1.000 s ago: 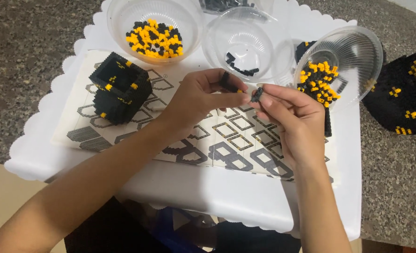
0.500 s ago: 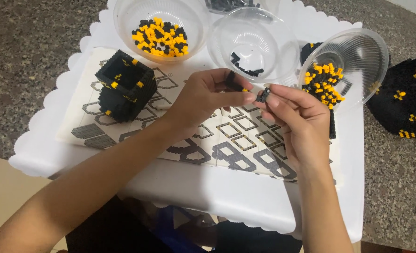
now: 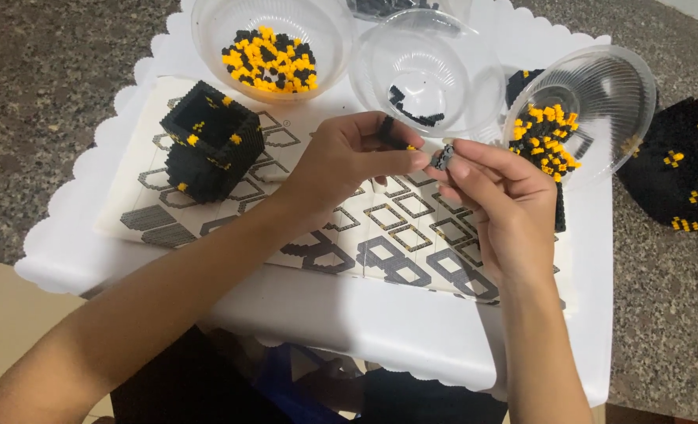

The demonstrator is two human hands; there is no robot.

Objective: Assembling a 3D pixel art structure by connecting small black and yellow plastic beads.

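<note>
My right hand (image 3: 498, 196) pinches a small dark brick piece (image 3: 443, 156) between thumb and forefinger, just above the patterned instruction sheet (image 3: 396, 235). My left hand (image 3: 349, 157) meets it fingertip to fingertip, closed on a black brick cluster (image 3: 388, 132). Behind them sit a clear bowl (image 3: 427, 71) with a few black bricks and another bowl of yellow and black bricks (image 3: 270, 55). A black block model (image 3: 207, 141) stands on the white surface (image 3: 412, 330) to my left.
</note>
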